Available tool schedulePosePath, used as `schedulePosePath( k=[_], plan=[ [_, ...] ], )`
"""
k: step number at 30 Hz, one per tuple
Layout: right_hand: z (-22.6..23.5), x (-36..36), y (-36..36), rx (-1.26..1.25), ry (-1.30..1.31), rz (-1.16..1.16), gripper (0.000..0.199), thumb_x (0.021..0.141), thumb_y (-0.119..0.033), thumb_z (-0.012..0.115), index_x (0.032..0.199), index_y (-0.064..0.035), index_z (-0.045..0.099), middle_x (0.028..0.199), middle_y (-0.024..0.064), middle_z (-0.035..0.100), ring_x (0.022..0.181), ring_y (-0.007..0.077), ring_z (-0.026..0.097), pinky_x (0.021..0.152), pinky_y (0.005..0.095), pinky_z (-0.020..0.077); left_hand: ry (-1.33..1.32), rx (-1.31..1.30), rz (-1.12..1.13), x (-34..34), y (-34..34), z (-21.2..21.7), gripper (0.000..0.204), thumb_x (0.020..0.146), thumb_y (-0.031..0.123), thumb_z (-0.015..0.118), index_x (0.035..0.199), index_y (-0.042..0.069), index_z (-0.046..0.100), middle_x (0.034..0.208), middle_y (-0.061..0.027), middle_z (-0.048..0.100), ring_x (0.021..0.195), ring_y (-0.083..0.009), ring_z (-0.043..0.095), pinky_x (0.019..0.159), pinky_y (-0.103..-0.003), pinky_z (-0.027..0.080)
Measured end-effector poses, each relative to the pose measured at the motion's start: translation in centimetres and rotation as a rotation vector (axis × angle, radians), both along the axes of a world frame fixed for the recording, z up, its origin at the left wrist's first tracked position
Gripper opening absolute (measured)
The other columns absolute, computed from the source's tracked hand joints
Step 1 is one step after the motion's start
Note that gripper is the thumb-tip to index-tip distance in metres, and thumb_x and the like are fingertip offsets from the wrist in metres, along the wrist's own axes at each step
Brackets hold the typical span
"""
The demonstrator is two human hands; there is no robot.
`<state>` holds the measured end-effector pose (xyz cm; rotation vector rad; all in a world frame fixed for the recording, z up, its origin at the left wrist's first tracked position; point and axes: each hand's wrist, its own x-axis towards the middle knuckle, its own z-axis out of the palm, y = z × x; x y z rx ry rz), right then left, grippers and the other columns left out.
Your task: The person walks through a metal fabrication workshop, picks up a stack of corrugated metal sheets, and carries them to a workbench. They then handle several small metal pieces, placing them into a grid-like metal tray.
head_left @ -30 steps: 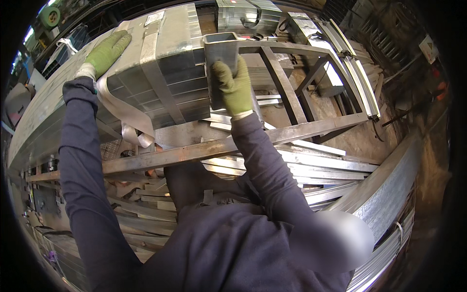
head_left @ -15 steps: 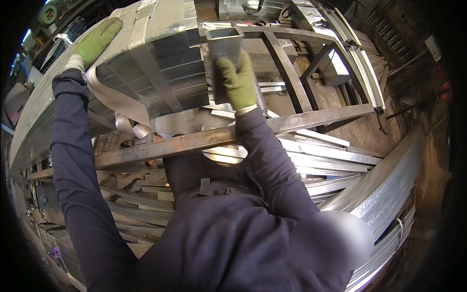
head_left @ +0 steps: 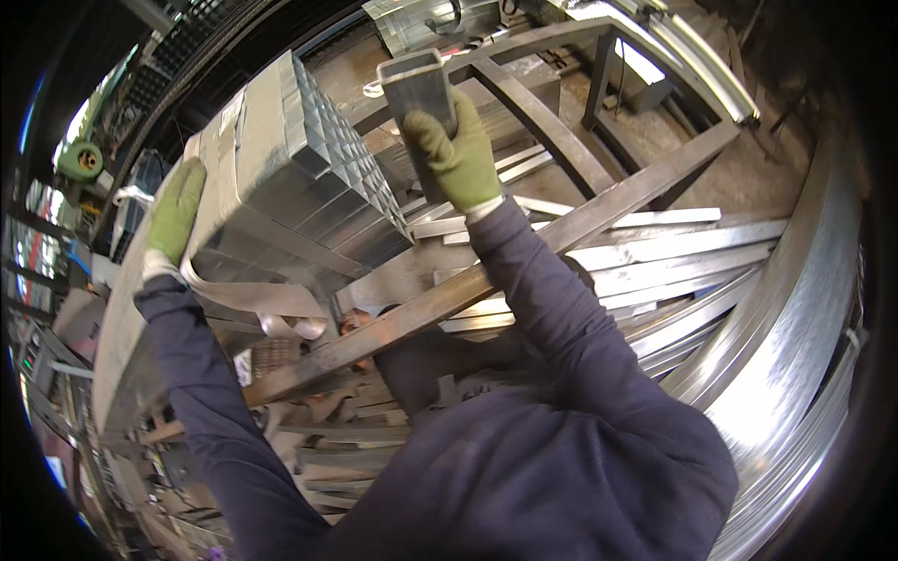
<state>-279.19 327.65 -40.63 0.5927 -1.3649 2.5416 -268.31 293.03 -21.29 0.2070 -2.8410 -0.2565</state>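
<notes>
My right hand (head_left: 454,154), in a green work glove, is wrapped round a short piece of square metal tube (head_left: 418,89). The tube stands nearly upright, its hollow end facing up. My left hand (head_left: 178,208), gloved alike, lies flat with fingers stretched on top of a strapped bundle of square metal tubes (head_left: 271,150). Many open tube ends show on the bundle's far right face. A loose, wide strip of pale strapping (head_left: 253,297) curls down beside the bundle, below my left hand.
A rusty steel frame (head_left: 402,323) of welded bars crosses in front of me. Long metal profiles (head_left: 645,266) lie below it, and a large shiny stack (head_left: 776,346) runs along the right. Another bundle (head_left: 421,26) rests at the far side. Machinery (head_left: 82,161) stands far left.
The view has turned, showing more of the bundle's tube ends. My right hand still grips the tube, held slightly more tilted. The left hand stays on the bundle.
</notes>
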Motion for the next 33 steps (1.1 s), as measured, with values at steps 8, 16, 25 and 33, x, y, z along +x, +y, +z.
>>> schedulePosePath(
  k=[8, 16, 25, 33],
  plan=[
    [1.6, -1.3, -1.0, 0.470, 0.129, -0.070, 0.089, 0.094, -0.058, 0.078, 0.155, -0.0001, 0.049, 0.144, 0.0233, 0.066, 0.135, 0.0295, 0.063, 0.110, 0.0390, 0.0517, -0.051, -0.016, -0.013, 1.5, 0.4, 0.4, 0.054, 0.113, 0.038, 0.046, 0.151, 0.000, 0.056, 0.155, -0.0194, 0.058, 0.147, -0.0322, 0.051, 0.124, -0.039, 0.037],
    [2.5, -2.6, -1.8, 0.411, 0.171, -0.015, 0.095, 0.091, -0.076, 0.068, 0.144, 0.0018, 0.056, 0.121, 0.0244, 0.074, 0.116, 0.0367, 0.072, 0.102, 0.0428, 0.0552, -0.062, -0.015, -0.005, 3.0, 0.0, 0.2, 0.051, 0.113, 0.034, 0.048, 0.151, 0.000, 0.056, 0.155, -0.0181, 0.057, 0.147, -0.0306, 0.051, 0.124, -0.038, 0.037],
    [1.9, -5.4, -3.8, 0.513, 0.283, -0.017, 0.086, 0.093, -0.077, 0.064, 0.138, -0.0043, 0.062, 0.120, 0.0255, 0.073, 0.116, 0.0418, 0.070, 0.098, 0.0485, 0.0564, -0.050, -0.015, -0.010, 3.1, -1.7, -0.5, 0.048, 0.114, 0.029, 0.049, 0.152, 0.001, 0.056, 0.156, -0.0167, 0.057, 0.147, -0.0288, 0.051, 0.124, -0.037, 0.037],
    [1.9, -8.7, -6.2, 0.542, 0.260, -0.128, 0.079, 0.092, -0.069, 0.074, 0.132, -0.0011, 0.061, 0.111, 0.0227, 0.077, 0.100, 0.0372, 0.077, 0.088, 0.0421, 0.0605, -0.019, -0.052, -0.052, 2.3, -3.5, -1.6, 0.045, 0.114, 0.025, 0.050, 0.152, 0.001, 0.056, 0.156, -0.0155, 0.057, 0.147, -0.0272, 0.051, 0.123, -0.036, 0.037]
  ],
)
